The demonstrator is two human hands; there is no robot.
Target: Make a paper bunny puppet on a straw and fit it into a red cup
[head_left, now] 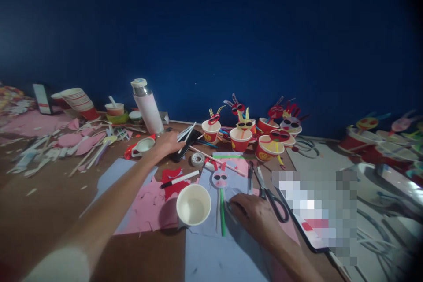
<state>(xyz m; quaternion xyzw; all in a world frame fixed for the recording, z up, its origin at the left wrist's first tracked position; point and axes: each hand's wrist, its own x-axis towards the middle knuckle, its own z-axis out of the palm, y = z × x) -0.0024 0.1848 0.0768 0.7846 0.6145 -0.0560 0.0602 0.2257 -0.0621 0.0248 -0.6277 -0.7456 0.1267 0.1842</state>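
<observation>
My left hand (pixel 168 143) reaches to the back of the table, fingers stretched over a black phone-like object (pixel 180 153) beside white paper strips (pixel 187 131). No held thing shows in it. Lying on blue paper (pixel 228 251), my right hand (pixel 254 215) has curled fingers; a thin greyish edge shows by them, too hidden to name. Left of it lies a pink rabbit face (pixel 220 178) with dark glasses on a green stick (pixel 222 213). A white paper cup (pixel 193 205) stands beside it. Scissors (pixel 276 200) lie right of this hand.
Red paper cups (pixel 240 141) with paper faces stand at the back. A thermos (pixel 148 108) leans near the wall. Tape (pixel 197 159), a marker (pixel 181 179), a mug (pixel 143 146) and pink scraps (pixel 150 207) lie around. A phone (pixel 310 229) is at right, stacked cups (pixel 79 101) at left.
</observation>
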